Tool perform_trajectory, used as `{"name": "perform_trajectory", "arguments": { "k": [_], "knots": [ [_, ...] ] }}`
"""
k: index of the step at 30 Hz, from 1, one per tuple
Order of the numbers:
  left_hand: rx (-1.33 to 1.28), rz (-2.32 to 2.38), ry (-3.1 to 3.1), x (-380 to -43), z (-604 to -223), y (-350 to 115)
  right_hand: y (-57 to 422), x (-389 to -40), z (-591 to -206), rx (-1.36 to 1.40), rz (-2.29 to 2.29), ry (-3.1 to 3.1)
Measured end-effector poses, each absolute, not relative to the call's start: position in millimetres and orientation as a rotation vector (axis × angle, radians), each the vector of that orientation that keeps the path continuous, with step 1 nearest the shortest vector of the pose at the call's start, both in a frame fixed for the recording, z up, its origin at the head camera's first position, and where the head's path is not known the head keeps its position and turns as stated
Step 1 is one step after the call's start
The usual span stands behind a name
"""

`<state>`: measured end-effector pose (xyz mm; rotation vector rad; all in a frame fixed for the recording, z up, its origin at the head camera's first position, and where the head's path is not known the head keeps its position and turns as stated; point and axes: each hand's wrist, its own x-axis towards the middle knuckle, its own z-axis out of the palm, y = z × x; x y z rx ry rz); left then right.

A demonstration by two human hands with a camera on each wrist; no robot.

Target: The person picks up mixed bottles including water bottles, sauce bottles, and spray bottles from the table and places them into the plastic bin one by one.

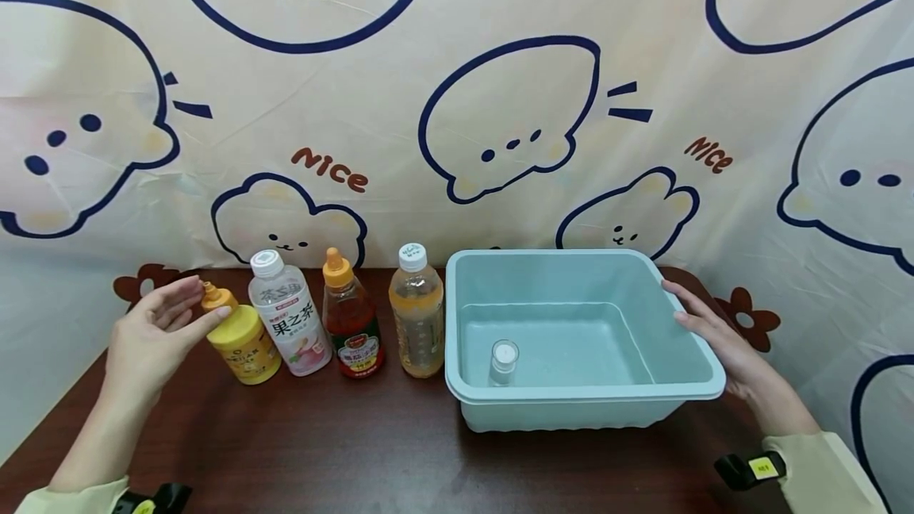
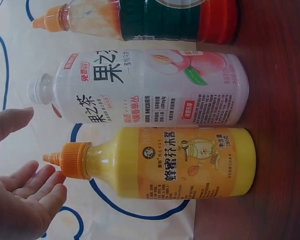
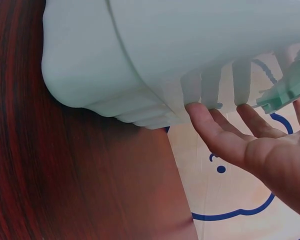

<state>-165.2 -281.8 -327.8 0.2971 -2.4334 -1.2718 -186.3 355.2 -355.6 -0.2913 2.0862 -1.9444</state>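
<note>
At the left, my left hand (image 1: 153, 331) is beside the orange nozzle cap of a yellow honey mustard squeeze bottle (image 1: 250, 351). In the left wrist view, thumb and fingers (image 2: 40, 192) stand apart around the nozzle tip, without closing on it. A white-capped peach tea bottle (image 1: 296, 324) stands right beside the mustard bottle. My right hand (image 1: 721, 339) is at the right end of a pale blue-green plastic tub (image 1: 571, 393). In the right wrist view its fingertips (image 3: 197, 110) touch the tub's outer side, fingers extended.
A red sauce squeeze bottle (image 1: 355, 327) and a white-capped bottle of amber drink (image 1: 417, 324) stand between the tea bottle and the tub. A small clear jar (image 1: 504, 363) is inside the tub. Behind the dark wooden table (image 1: 343, 450) hangs a printed cloth (image 1: 385, 117).
</note>
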Motion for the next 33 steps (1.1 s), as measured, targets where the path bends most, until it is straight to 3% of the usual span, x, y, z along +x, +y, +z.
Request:
{"name": "perform_trajectory", "arguments": {
  "k": [33],
  "knots": [
    [0.331, -1.238, -2.572, -178, -335, -289, 355, -186, -357, -0.246, -1.940, 2.110]
  ]
}}
